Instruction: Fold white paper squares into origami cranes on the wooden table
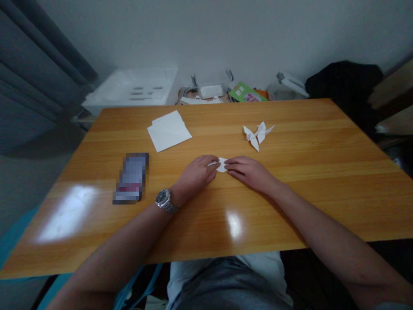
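Observation:
A small folded piece of white paper [222, 165] lies on the wooden table [290, 193] at its middle. My left hand [196, 174], with a metal watch on the wrist, pinches the paper's left side with curled fingers. From the right, my right hand [248, 172] presses its fingertips on the paper's other side. Both hands rest on the tabletop and hide most of the paper. Two finished white paper cranes [258, 134] stand a little beyond my right hand.
A small stack of white paper sheets [169, 130] lies at the back left. A blurred-out phone [131, 178] lies left of my left hand. Behind the table are a white box [132, 86], a green packet [247, 92] and a dark bag [345, 82].

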Action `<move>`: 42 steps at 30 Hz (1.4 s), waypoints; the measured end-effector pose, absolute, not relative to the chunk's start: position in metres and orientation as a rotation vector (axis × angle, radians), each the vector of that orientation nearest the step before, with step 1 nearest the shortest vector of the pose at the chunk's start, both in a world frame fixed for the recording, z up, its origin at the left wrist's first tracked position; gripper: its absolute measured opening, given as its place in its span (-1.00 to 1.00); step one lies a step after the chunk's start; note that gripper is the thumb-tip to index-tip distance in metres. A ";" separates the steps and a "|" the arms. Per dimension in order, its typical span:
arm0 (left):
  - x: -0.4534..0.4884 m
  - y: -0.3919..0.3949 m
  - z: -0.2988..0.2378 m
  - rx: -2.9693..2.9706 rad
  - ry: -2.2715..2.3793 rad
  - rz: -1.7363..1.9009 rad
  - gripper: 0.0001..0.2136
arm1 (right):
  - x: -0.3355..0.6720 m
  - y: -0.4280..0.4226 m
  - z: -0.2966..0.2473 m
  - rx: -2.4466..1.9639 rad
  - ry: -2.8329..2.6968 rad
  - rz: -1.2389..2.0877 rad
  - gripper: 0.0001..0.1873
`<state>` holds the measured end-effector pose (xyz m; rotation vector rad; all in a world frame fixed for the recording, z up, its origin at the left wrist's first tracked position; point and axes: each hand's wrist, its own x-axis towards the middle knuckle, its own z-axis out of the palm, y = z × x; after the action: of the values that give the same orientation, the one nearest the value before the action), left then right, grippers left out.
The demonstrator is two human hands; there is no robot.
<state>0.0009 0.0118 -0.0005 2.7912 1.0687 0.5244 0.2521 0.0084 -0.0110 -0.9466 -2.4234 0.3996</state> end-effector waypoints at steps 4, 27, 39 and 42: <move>0.003 0.010 -0.002 2.768 1.044 0.559 -0.75 | 0.250 0.009 -0.013 -0.928 -2.402 0.383 -0.79; 0.012 0.007 -0.003 2.656 1.062 0.687 -0.82 | 0.241 0.008 -0.009 -0.965 -2.243 0.528 -0.89; 0.012 0.009 -0.001 2.355 1.118 0.779 -0.87 | 0.236 0.009 -0.007 -1.031 -2.185 0.578 -0.92; 0.013 0.010 -0.001 2.304 1.149 0.784 -0.89 | 0.235 0.009 -0.007 -1.043 -2.161 0.600 -0.93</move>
<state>0.0128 0.0100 -0.0011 2.3038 1.1495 0.7837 0.2352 0.0092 -0.0067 -1.0430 -2.1610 0.5998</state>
